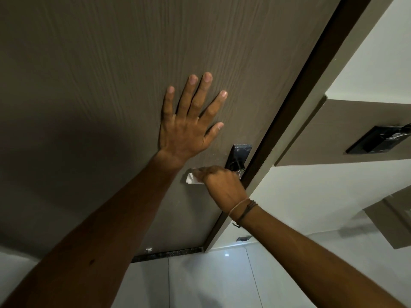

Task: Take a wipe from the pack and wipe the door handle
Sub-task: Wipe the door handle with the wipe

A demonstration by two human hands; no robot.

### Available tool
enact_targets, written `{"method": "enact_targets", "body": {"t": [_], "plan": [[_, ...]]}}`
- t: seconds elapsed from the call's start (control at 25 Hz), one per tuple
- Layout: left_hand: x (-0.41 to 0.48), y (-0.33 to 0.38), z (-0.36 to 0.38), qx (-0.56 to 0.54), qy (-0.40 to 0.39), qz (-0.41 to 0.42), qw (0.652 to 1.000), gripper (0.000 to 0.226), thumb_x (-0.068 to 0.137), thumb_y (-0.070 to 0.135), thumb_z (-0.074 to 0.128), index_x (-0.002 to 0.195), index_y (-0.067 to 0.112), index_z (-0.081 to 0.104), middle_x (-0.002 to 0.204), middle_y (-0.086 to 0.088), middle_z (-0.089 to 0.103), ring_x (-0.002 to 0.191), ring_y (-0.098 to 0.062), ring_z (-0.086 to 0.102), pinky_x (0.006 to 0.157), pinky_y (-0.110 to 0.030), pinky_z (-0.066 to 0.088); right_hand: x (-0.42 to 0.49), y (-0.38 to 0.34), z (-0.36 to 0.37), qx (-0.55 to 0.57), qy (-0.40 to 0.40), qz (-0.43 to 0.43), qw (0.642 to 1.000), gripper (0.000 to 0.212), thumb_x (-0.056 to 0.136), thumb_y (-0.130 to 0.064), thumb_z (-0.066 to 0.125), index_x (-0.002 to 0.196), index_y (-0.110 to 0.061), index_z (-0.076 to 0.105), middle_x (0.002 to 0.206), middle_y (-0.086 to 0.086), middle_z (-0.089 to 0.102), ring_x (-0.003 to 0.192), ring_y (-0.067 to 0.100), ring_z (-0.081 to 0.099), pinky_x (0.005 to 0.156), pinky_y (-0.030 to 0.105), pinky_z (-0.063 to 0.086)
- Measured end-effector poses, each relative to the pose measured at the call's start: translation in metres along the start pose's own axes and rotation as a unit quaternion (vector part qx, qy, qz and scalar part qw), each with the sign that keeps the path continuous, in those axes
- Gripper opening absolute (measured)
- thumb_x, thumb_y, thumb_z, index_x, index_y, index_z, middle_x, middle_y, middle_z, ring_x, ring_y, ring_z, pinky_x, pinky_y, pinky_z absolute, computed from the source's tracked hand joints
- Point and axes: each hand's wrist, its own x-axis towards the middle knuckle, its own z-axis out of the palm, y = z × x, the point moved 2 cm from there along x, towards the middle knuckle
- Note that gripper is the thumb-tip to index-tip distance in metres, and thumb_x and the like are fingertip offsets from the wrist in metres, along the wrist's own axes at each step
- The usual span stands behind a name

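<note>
While one left hand (186, 127) lies flat, fingers spread, the right hand (222, 185) clutches one wipe (192, 177) at one handle (239, 161).

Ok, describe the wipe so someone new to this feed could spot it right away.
Start at the big brown door, where the left hand lies flat with fingers spread. Drop toward the door's right edge, where the right hand closes at the black handle plate. The wipe is the small crumpled white piece sticking out of that fist on its left, the only white thing against the door.
</note>
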Motion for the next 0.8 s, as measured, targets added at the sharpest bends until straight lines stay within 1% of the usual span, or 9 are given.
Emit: {"method": "enact_targets", "body": {"t": [0.04,0.08,0.2,0.28,0.36,0.52,0.64,0.72,0.8], "plan": [[0.0,-0.001,0.0,-0.002,-0.001,-0.002,1.0,0.081,0.11,0.068,0.036,0.171,0.031,-0.002,0.178,-0.005,-0.027,0.164,-0.024,-0.026,0.13,-0.054,-0.02,0.005,-0.006,0.0,0.015,0.002,-0.009,1.0,0.041,0.081,-0.01,0.08,0.12,-0.015,0.071,0.106,0.014,0.077,0.087,0.036,0.075,0.058,0.045,0.063],[0.001,-0.001,0.0,-0.003,-0.002,-0.001,1.0,0.081,0.11,0.068,0.037,0.171,0.032,-0.002,0.178,-0.006,-0.027,0.165,-0.025,-0.024,0.13,-0.054,-0.02,0.008,-0.007,-0.002,0.017,-0.005,-0.017,1.0,0.039,0.082,-0.012,0.08,0.12,-0.015,0.071,0.108,0.013,0.077,0.089,0.036,0.074,0.059,0.046,0.063],[0.0,-0.001,0.0,0.004,0.004,0.013,1.0,0.079,0.11,0.067,0.038,0.171,0.032,0.003,0.179,-0.009,-0.004,0.166,-0.028,-0.006,0.132,-0.054,-0.021,-0.001,0.016,-0.008,-0.035,-0.053,-0.032,0.997,0.044,0.088,-0.013,0.075,0.13,-0.017,0.062,0.111,0.014,0.075,0.092,0.036,0.074,0.066,0.042,0.063],[0.0,0.0,0.001,0.002,0.01,0.016,1.0,0.077,0.11,0.066,0.037,0.172,0.032,0.006,0.179,-0.009,0.0,0.164,-0.028,0.0,0.132,-0.054,-0.02,-0.015,0.043,-0.014,-0.076,-0.057,-0.017,0.995,0.05,0.087,-0.011,0.076,0.133,-0.018,0.058,0.111,0.014,0.074,0.092,0.035,0.074,0.067,0.043,0.062],[0.0,0.0,0.002,0.005,0.013,0.013,1.0,0.075,0.11,0.066,0.037,0.173,0.031,0.013,0.176,-0.009,0.004,0.161,-0.029,0.005,0.132,-0.054,-0.018,-0.015,0.044,-0.018,-0.085,-0.052,-0.005,0.995,0.05,0.088,-0.009,0.074,0.135,-0.017,0.059,0.115,0.015,0.073,0.096,0.036,0.073,0.071,0.045,0.063],[-0.001,0.0,0.003,0.0,0.011,0.017,1.0,0.08,0.11,0.066,0.039,0.171,0.031,0.001,0.173,-0.009,0.003,0.16,-0.029,0.004,0.131,-0.054,-0.018,0.009,-0.003,-0.008,0.003,-0.067,-0.009,0.998,0.037,0.093,-0.009,0.064,0.129,-0.012,0.063,0.116,0.018,0.072,0.098,0.04,0.072,0.075,0.05,0.062],[-0.001,-0.001,0.002,0.006,0.009,0.017,1.0,0.08,0.11,0.065,0.039,0.171,0.03,0.001,0.173,-0.01,0.003,0.16,-0.029,0.005,0.131,-0.054,-0.019,-0.003,0.029,-0.011,-0.021,-0.093,-0.002,0.995,0.039,0.096,-0.008,0.061,0.135,-0.012,0.059,0.124,0.018,0.07,0.106,0.04,0.07,0.083,0.049,0.061],[-0.001,0.0,0.001,0.016,0.01,0.019,1.0,0.079,0.11,0.064,0.039,0.172,0.03,0.004,0.173,-0.01,0.004,0.16,-0.029,0.005,0.132,-0.054,-0.019,-0.013,0.055,-0.014,-0.03,-0.072,0.012,0.997,0.047,0.094,-0.007,0.065,0.14,-0.014,0.056,0.13,0.018,0.068,0.112,0.039,0.069,0.087,0.048,0.061],[0.0,0.0,0.001,0.019,0.011,0.017,1.0,0.076,0.111,0.063,0.039,0.173,0.03,0.011,0.173,-0.01,0.004,0.163,-0.03,0.002,0.132,-0.054,-0.02,-0.006,0.044,-0.014,-0.038,-0.047,0.002,0.998,0.044,0.095,-0.008,0.064,0.138,-0.015,0.058,0.128,0.016,0.07,0.11,0.037,0.07,0.085,0.047,0.061]]}}
